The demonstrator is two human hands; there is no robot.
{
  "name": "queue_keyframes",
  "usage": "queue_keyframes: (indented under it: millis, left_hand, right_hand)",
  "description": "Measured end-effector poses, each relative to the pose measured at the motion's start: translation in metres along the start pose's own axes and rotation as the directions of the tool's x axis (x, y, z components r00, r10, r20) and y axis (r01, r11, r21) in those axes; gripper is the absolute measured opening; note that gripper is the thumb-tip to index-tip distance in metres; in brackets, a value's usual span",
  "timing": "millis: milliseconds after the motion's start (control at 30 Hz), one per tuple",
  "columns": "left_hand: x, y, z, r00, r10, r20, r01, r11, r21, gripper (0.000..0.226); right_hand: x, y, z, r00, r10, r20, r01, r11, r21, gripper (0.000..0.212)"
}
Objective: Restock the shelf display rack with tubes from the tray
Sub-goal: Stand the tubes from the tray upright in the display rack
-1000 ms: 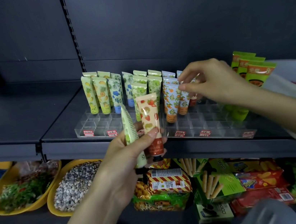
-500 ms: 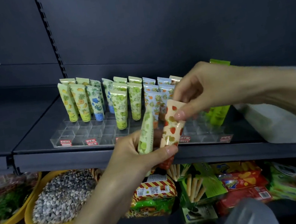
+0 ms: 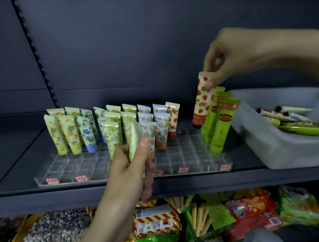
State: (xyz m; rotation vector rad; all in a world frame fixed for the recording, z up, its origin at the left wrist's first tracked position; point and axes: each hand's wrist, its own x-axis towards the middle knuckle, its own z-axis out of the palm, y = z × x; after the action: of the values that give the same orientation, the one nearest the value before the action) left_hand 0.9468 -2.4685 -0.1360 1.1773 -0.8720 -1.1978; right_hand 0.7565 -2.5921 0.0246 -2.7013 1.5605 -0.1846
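Restocking is part done: tubes (image 3: 111, 131) fill the far rows of the rack (image 3: 75, 168), near cells wait, more lie in the tray (image 3: 269, 147) at right; right grip (image 3: 233, 56) pinches a strawberry tube (image 3: 201, 105) above the rack, left grip (image 3: 128, 165) holds a green tube (image 3: 134, 140).

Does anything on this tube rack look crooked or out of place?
At the right end of the clear rack, the bright green tubes lean toward the grey tray, more than the other rows. Nothing looks spilled or damaged.
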Motion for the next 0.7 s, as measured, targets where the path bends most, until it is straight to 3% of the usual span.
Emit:
queue_keyframes:
  millis: [100,300,700]
  left_hand:
    - [0.001,0.004,0.004,0.999,-0.039,0.010,0.039,0.999,-0.021,0.035]
    - [0.005,0.009,0.002,0.995,0.069,0.067,-0.075,0.994,0.084,0.028]
    - [0.008,0.009,-0.010,0.997,0.054,0.057,-0.053,0.998,-0.018,0.034]
  right_hand:
    - [0.026,0.010,0.011,0.997,0.066,0.029,-0.064,0.995,-0.073,0.015]
    - [0.062,0.015,0.036,0.983,0.097,0.155,-0.075,0.987,-0.144,0.023]
    - [0.090,0.005,0.065,0.953,0.200,0.228,-0.154,0.967,-0.204,0.041]
